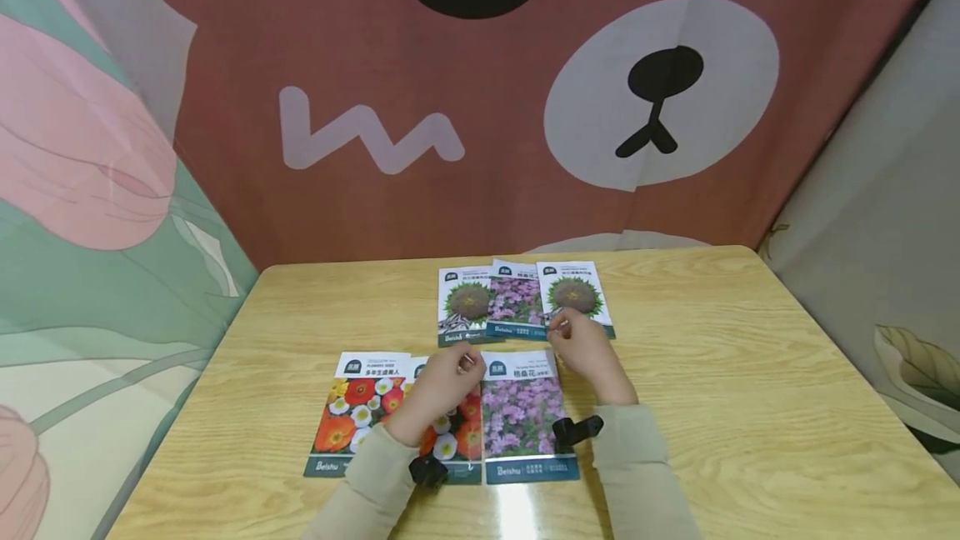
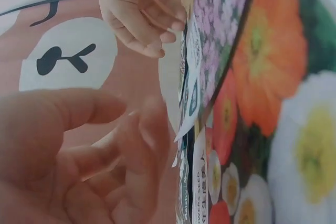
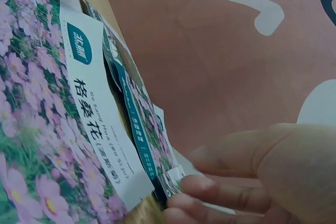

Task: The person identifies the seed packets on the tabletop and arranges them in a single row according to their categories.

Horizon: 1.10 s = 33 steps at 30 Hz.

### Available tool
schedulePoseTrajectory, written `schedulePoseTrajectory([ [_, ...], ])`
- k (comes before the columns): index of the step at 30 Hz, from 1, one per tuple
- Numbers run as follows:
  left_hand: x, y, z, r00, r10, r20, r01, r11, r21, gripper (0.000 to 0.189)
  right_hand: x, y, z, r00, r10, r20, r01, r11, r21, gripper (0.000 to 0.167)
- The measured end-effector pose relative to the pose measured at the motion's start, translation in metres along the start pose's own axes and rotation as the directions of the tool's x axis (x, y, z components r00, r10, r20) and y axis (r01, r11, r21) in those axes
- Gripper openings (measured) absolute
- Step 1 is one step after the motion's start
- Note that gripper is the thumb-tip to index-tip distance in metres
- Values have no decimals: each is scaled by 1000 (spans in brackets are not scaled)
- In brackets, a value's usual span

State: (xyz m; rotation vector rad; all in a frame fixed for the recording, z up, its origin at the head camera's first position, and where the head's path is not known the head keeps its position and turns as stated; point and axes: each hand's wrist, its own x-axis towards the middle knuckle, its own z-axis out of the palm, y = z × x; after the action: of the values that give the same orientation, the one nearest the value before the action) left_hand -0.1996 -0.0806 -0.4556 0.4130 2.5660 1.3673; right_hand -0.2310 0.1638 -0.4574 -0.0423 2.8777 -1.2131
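Observation:
My left hand (image 1: 444, 380) hovers with loosely curled fingers over the lower row of seed packets, holding nothing. It partly hides the middle poppy packet (image 1: 468, 432); the left poppy packet (image 1: 347, 415) lies beside it. To the right lies a large pink-flower packet (image 1: 522, 415). My right hand (image 1: 588, 352) hangs, fingers relaxed, at the lower edge of the upper-right packet with a round spiky plant (image 1: 576, 290). Whether its fingertips touch that packet (image 3: 173, 179) I cannot tell. Left of it are a smaller pink-flower packet (image 1: 516, 298) and another spiky-plant packet (image 1: 467, 300).
The packets lie on a light wooden table (image 1: 750, 390). A bear-print curtain (image 1: 487, 207) hangs behind its far edge, with a floral cloth (image 1: 112, 290) on the left. Each wrist carries a small black camera mount (image 1: 577, 432). Upper-row packets overlap one another.

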Motion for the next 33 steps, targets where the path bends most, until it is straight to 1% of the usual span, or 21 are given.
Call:
schedulePoseTrajectory([
  [2, 4, -1, 0, 998, 6, -58, -7, 1000, -17, 13, 1, -3, 3, 999, -26, -46, 26, 1000, -8, 13],
  [4, 7, 0, -1, 994, -4, -106, -3, 998, -62, 17, 2, -5, 7, 996, -48, -70, 48, 999, -3, 15],
  [6, 12, 1, -3, 988, -13, -157, -5, 994, -112, 20, 3, -9, 11, 996, -56, -70, 57, 998, 16, 19],
  [8, 17, 3, -4, 980, -19, -196, -15, 985, -170, 25, 3, -12, 15, 997, -60, -58, 61, 998, 30, 23],
  [9, 20, 4, -5, 977, -23, -214, -17, 982, -186, 27, 3, -14, 16, 997, -58, -46, 60, 998, 36, 25],
  [11, 27, 5, -6, 972, -34, -231, -18, 975, -222, 31, 3, -16, 16, 998, -59, -31, 60, 997, 38, 28],
  [14, 36, 6, -7, 977, -60, -203, 8, 969, -247, 39, 3, -19, 15, 997, -79, -9, 79, 997, 4, 32],
  [17, 42, 5, -7, 982, -86, -166, 39, 963, -266, 43, 6, -22, 17, 991, -131, 25, 132, 989, -60, 33],
  [21, 50, 3, -5, 981, -112, -158, 66, 960, -271, 46, 11, -30, 21, 980, -189, 64, 196, 968, -154, 30],
  [23, 54, 3, -5, 981, -121, -153, 78, 961, -264, 47, 14, -34, 22, 980, -184, 75, 195, 964, -180, 29],
  [27, 61, 5, -4, 983, -145, -116, 114, 964, -242, 48, 21, -38, 24, 982, -167, 93, 184, 957, -223, 28],
  [30, 65, 7, -3, 982, -165, -93, 140, 963, -229, 48, 26, -39, 27, 980, -159, 118, 185, 951, -246, 28],
  [33, 68, 7, -1, 981, -175, -78, 154, 963, -222, 48, 28, -37, 29, 981, -145, 132, 175, 950, -259, 29],
])
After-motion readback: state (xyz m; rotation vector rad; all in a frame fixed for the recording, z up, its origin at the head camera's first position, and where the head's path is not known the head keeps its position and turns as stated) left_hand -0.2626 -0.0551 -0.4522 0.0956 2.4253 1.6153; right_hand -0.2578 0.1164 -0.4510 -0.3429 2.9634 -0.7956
